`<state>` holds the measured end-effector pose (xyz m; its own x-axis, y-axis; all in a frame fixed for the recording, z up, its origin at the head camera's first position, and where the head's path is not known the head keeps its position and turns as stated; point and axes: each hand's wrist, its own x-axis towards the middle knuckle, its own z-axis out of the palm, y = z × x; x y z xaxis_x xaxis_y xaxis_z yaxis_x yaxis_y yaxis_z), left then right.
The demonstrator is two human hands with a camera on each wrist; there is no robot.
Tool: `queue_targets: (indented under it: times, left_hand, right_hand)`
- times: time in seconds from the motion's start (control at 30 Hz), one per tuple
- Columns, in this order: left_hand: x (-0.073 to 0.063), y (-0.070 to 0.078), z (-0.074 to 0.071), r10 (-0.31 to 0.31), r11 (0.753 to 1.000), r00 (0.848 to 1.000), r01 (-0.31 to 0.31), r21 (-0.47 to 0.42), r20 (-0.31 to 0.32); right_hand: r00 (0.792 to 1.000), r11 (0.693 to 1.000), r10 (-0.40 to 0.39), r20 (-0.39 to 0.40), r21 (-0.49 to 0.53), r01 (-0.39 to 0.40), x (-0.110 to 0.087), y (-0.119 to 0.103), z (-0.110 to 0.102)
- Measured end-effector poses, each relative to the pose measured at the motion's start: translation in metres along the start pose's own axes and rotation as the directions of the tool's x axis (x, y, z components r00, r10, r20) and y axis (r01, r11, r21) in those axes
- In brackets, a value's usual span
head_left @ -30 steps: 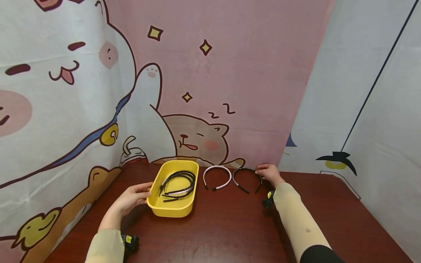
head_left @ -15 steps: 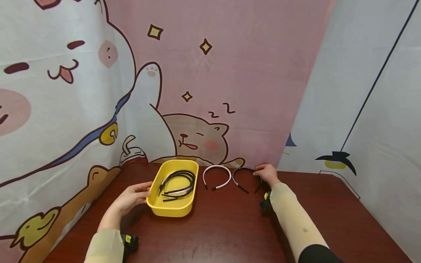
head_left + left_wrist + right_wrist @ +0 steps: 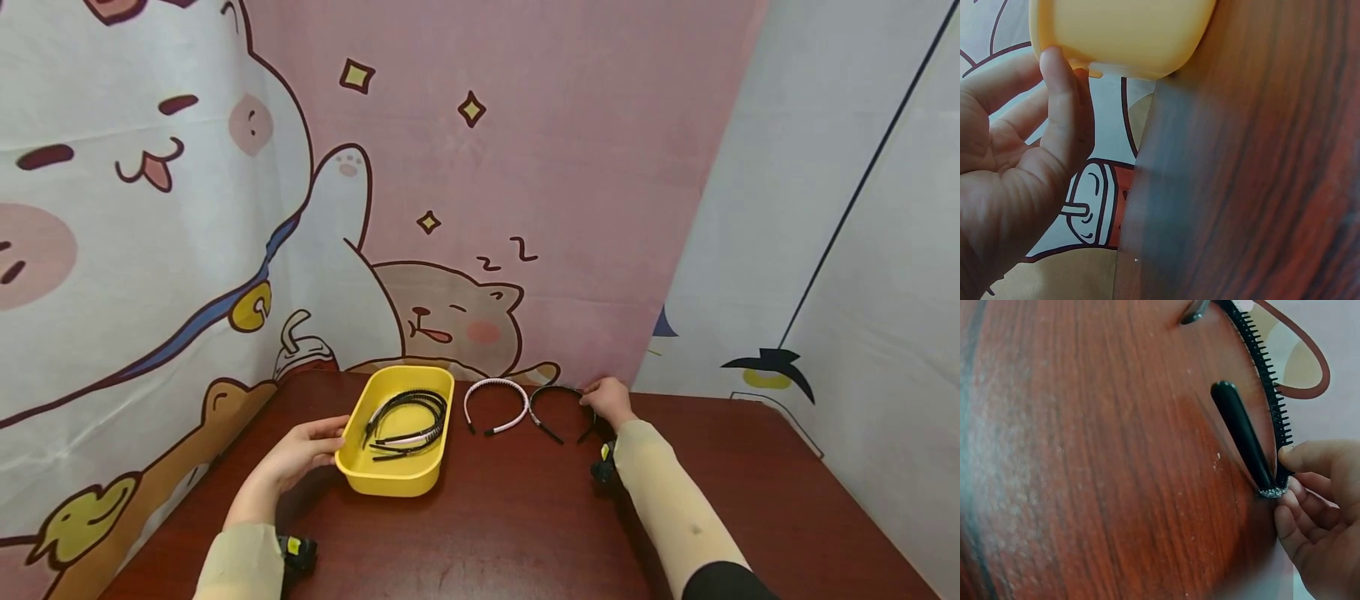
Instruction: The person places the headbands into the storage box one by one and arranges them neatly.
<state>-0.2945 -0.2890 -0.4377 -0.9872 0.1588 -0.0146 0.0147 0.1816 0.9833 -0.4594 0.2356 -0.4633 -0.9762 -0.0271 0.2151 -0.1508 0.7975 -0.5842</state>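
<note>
In the head view my right hand [image 3: 609, 402] pinches a black headband [image 3: 1265, 372] near one arm, between thumb and fingers. The right wrist view shows its toothed inner edge, glittery trim and a smooth tapered end. It lies at the table's far edge. My left hand [image 3: 303, 450] touches the left side of a yellow plastic basket [image 3: 390, 485], its fingers resting against the outer wall. Several headbands [image 3: 437, 408], mostly black, lie nested inside the basket. A pale pink headband [image 3: 495, 381] with black tips sits between basket and black headband.
The dark red-brown wooden table [image 3: 495, 533] runs up to a wall hung with a pink cartoon cloth [image 3: 585, 167]. A white cloth [image 3: 885, 292] hangs on the right. Small black cameras are strapped at both wrists.
My right hand and the black headband have shifted slightly left, and the headband's ends have turned a little. The left hand, basket and pink headband stay in place.
</note>
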Motion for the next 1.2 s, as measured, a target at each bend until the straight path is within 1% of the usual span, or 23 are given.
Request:
queue_targets:
  times: [0.17,0.27,0.37,0.43,0.5,0.6,0.67,0.77,0.9,0.93,1.07,1.2]
  left_hand:
    - [0.001,-0.002,-0.001,0.001,1.000,1.000,-0.001,-0.002,0.007]
    - [0.001,-0.002,0.000,0.000,1.000,1.000,0.000,-0.001,0.010]
    - [0.002,-0.003,0.000,0.004,1.000,1.000,-0.004,0.002,0.018]
    - [0.002,-0.003,0.000,0.007,1.000,1.000,-0.007,0.007,0.019]
    - [0.002,-0.003,0.000,0.014,1.000,1.000,-0.014,0.011,0.024]
    - [0.003,-0.004,0.000,0.018,1.000,0.999,-0.018,0.015,0.028]
    - [0.003,-0.004,-0.001,0.015,1.000,1.000,-0.016,0.018,0.022]
    - [0.002,-0.005,-0.002,0.007,1.000,1.000,-0.007,0.013,0.008]
    - [0.001,-0.006,-0.003,0.007,1.000,1.000,-0.007,0.014,0.000]
    - [0.001,-0.006,-0.003,0.007,1.000,1.000,-0.007,0.015,0.001]
    - [0.001,-0.006,-0.003,0.006,1.000,1.000,-0.006,0.015,0.004]
    - [0.002,-0.006,-0.002,0.007,1.000,1.000,-0.007,0.020,0.008]
  right_hand:
    - [0.999,0.999,0.017,0.030,0.049,-0.019,-0.001,0.000,-0.002]
    - [0.996,0.992,0.053,0.069,0.112,-0.061,-0.002,0.003,-0.004]
    - [0.989,0.975,0.085,0.124,0.194,-0.108,-0.004,0.007,-0.006]
    - [0.981,0.957,0.119,0.151,0.245,-0.154,-0.006,0.008,-0.007]
    - [0.973,0.932,0.140,0.184,0.308,-0.193,-0.010,0.008,-0.010]
    - [0.956,0.878,0.176,0.234,0.402,-0.260,-0.016,0.007,-0.012]
    - [0.947,0.840,0.180,0.265,0.460,-0.288,-0.020,0.007,-0.013]
    - [0.938,0.799,0.194,0.288,0.508,-0.321,-0.024,0.008,-0.012]
    - [0.929,0.758,0.207,0.306,0.550,-0.350,-0.027,0.010,-0.011]
    - [0.926,0.744,0.211,0.314,0.563,-0.360,-0.027,0.010,-0.011]
    - [0.918,0.717,0.209,0.336,0.586,-0.378,-0.033,0.010,-0.015]
    - [0.915,0.706,0.193,0.353,0.598,-0.379,-0.040,0.010,-0.019]
